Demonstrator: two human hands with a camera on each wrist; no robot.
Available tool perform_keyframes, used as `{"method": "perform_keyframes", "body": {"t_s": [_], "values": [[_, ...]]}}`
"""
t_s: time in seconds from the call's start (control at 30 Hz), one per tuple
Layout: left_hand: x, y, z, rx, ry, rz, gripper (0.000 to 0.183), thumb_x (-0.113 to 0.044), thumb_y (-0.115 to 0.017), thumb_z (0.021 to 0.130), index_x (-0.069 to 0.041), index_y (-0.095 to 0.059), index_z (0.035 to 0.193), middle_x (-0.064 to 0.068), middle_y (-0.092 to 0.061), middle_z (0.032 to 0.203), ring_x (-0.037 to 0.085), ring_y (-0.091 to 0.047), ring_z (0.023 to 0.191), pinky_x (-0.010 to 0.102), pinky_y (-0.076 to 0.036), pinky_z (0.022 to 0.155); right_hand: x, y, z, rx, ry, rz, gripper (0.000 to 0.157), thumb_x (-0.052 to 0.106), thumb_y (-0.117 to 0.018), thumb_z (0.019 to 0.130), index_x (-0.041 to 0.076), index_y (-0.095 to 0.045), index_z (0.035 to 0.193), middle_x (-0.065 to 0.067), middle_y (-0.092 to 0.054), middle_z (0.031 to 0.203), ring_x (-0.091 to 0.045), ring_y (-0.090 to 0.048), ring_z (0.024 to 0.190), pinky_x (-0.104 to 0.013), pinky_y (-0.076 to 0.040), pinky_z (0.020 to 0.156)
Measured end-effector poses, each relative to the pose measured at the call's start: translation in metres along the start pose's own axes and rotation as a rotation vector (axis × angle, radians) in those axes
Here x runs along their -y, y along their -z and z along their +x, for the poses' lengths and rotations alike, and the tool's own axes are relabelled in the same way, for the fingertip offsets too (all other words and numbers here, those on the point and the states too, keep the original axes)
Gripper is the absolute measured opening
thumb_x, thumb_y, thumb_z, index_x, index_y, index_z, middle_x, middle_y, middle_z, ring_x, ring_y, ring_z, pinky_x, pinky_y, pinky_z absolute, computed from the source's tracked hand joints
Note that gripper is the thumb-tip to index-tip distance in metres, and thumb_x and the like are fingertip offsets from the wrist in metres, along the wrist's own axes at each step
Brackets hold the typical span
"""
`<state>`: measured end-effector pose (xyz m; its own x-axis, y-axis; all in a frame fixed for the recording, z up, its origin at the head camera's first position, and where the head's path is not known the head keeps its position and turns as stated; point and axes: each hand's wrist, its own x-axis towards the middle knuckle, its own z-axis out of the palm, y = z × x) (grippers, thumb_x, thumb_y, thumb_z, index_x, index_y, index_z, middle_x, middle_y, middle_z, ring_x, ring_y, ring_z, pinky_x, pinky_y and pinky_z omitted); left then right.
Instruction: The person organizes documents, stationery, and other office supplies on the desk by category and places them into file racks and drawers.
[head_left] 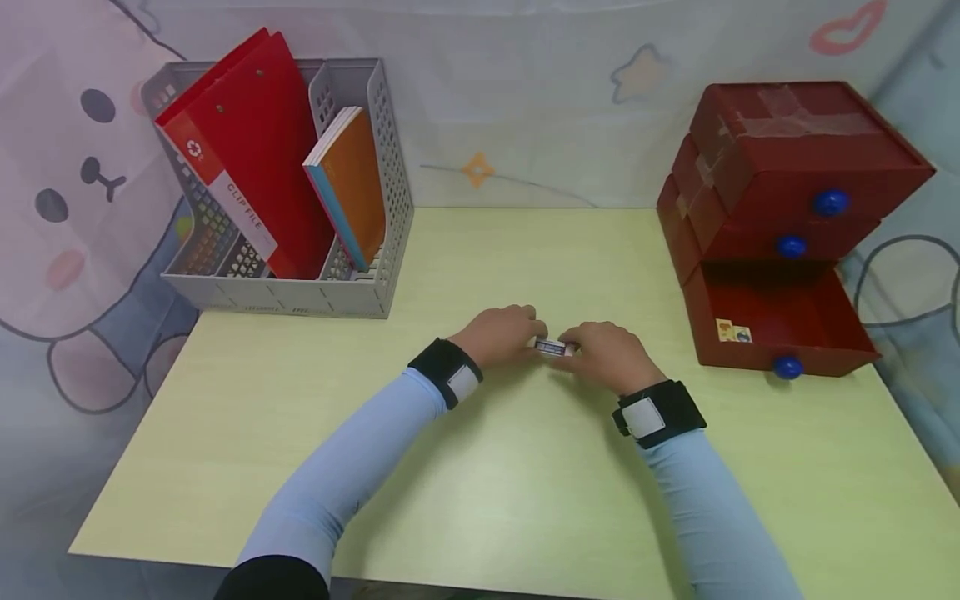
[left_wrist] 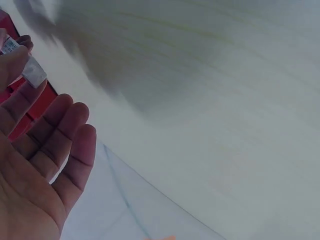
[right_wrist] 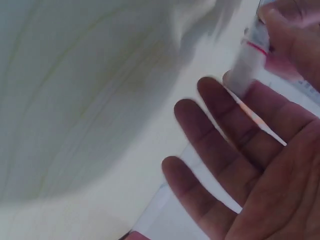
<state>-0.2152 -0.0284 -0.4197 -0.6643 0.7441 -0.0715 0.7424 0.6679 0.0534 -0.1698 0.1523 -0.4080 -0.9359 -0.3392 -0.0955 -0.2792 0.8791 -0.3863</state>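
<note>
Above the middle of the table a small white eraser (head_left: 553, 347) in a printed sleeve is held between both hands. My left hand (head_left: 504, 335) pinches its left end between thumb and forefinger. On the other side my right hand (head_left: 611, 354) pinches the right end. The left wrist view shows the white end of the eraser (left_wrist: 34, 73) beyond the left thumb, the other left fingers loosely bent. In the right wrist view the eraser (right_wrist: 247, 67), blurred, has a red line near its sleeve. The remaining fingers of the right hand (right_wrist: 270, 165) are spread.
At the back left stands a grey basket (head_left: 277, 297) with a red clip file (head_left: 262, 150) and an orange-covered book (head_left: 358, 187). A red drawer box (head_left: 810, 150) with blue knobs stands right, its bottom drawer (head_left: 795, 312) pulled out, holding small picture pieces (head_left: 733, 332).
</note>
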Motion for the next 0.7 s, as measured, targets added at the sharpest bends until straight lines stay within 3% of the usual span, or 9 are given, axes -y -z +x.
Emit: {"method": "perform_keyframes", "body": {"t_s": [0.13, 0.27, 0.47, 0.7], "values": [[0.001, 0.001, -0.004, -0.014, 0.025, -0.018, 0.029, -0.036, -0.058, 0.087, -0.020, -0.062, 0.111, -0.003, -0.049, 0.088, 0.012, -0.046, 0.074, 0.025, -0.042, 0.059, 0.003, -0.002, 0.004, -0.042, 0.033, -0.007, 0.018, 0.026, -0.067, 0.081, 0.011, -0.069, 0.089, -0.001, -0.056, 0.074, -0.018, -0.048, 0.063, -0.030, -0.038, 0.053], [0.006, 0.004, -0.009, 0.003, 0.100, -0.004, 0.043, -0.042, -0.056, 0.087, -0.019, -0.053, 0.124, 0.000, -0.053, 0.099, 0.014, -0.051, 0.083, 0.029, -0.045, 0.065, 0.002, 0.003, 0.005, -0.053, 0.000, -0.025, 0.022, 0.023, -0.066, 0.081, 0.007, -0.069, 0.095, -0.006, -0.060, 0.082, -0.021, -0.052, 0.069, -0.034, -0.043, 0.060], [0.014, 0.017, -0.025, 0.070, 0.308, 0.062, 0.054, -0.047, -0.057, 0.084, -0.015, -0.049, 0.127, 0.007, -0.054, 0.113, 0.023, -0.052, 0.099, 0.039, -0.044, 0.076, -0.006, 0.013, 0.002, -0.073, -0.094, -0.033, 0.033, 0.026, -0.060, 0.086, 0.003, -0.064, 0.110, -0.014, -0.061, 0.093, -0.026, -0.053, 0.075, -0.039, -0.045, 0.065], [0.024, 0.031, -0.043, 0.176, 0.528, 0.034, 0.050, -0.050, -0.063, 0.078, -0.012, -0.062, 0.110, 0.009, -0.057, 0.102, 0.028, -0.051, 0.092, 0.049, -0.041, 0.078, -0.022, 0.028, -0.003, -0.125, -0.168, -0.039, 0.038, 0.029, -0.058, 0.086, 0.001, -0.062, 0.112, -0.017, -0.059, 0.093, -0.029, -0.050, 0.074, -0.038, -0.042, 0.061]]}}
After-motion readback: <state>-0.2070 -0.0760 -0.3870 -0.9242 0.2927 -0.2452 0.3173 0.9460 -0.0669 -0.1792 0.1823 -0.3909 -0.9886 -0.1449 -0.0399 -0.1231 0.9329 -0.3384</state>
